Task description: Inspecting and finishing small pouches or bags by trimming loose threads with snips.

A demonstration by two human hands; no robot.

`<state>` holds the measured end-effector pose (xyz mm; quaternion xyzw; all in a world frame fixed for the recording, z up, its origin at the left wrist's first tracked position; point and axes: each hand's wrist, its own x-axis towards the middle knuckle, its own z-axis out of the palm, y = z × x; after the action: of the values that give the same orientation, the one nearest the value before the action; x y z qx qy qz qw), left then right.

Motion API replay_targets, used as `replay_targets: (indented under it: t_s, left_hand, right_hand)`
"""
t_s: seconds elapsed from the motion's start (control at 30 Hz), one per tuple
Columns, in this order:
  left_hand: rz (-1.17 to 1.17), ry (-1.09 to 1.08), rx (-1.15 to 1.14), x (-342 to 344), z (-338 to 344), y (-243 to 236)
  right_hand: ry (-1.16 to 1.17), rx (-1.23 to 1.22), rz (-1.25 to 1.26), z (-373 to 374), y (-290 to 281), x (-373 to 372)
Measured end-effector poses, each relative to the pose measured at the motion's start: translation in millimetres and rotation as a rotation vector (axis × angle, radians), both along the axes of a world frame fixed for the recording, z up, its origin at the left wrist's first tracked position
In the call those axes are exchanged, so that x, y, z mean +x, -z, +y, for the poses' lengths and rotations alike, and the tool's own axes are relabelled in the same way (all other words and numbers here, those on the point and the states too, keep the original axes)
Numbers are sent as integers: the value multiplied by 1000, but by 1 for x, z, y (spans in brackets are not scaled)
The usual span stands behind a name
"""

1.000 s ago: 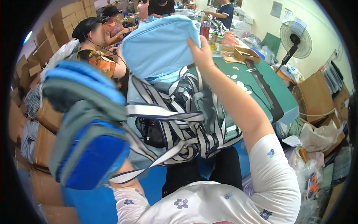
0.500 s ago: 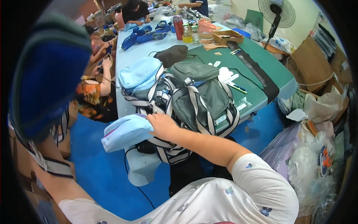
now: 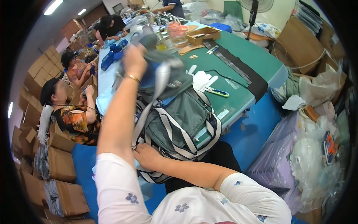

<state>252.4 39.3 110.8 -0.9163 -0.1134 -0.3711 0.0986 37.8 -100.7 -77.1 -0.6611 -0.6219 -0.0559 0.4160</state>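
A crowded packing workshop spreads out around a long green-topped table (image 3: 257,59), with stacks of cardboard boxes (image 3: 59,164) along the wall on the person's left and a standing fan (image 3: 257,7) at the table's far end.

In the head view, a grey-green backpack (image 3: 179,119) with black-and-white striped straps hangs over the near edge of the table, against the person's lap. The left hand (image 3: 135,61), a thin bracelet at its wrist, is raised above the backpack and clenched on the bag's upper part, pulling blue and grey fabric and a pale strap upward. The right hand (image 3: 148,156) lies low at the near left corner of the backpack, fingers pressed against the striped trim; whether it pinches anything there cannot be told.

Judging from this, the bag is fully sewn and is being handled or checked, not yet laid aside.

Beyond the backpack on the table lie white cut pieces (image 3: 201,78), a blue-handled tool (image 3: 216,92), a long black strip (image 3: 242,71) and an open wooden box (image 3: 203,34). Left of the table other workers (image 3: 71,108) sit among the boxes, and right of it bulging plastic bags (image 3: 298,156) are piled on the blue floor (image 3: 257,127).
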Motion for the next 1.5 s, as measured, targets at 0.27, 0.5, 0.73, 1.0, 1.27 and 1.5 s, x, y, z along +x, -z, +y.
replay_targets:
  t_s: [0.27,0.5,0.73,1.0,1.27,1.5]
  left_hand:
    - [553,538,-487,-13,-57,60]
    - [529,337,-212,-126,57,-25]
    - [53,-225,-1337,-256,177,58]
    - [-539,-78,-1700,-219,184,140]
    - [-973,-319,-1329,-168,200,128]
    - [-1190,222,-730,-223,128,-44]
  right_hand:
    - [-43,122,81,-2,-1,9]
    - [-55,103,106,-1,2,6]
    - [-205,461,1415,-24,11,36]
    - [-1130,967,1852,-91,-102,100]
    - [-1420,701,1692,-104,-148,84]
    - [-1338,708,1700,-84,-154,101]
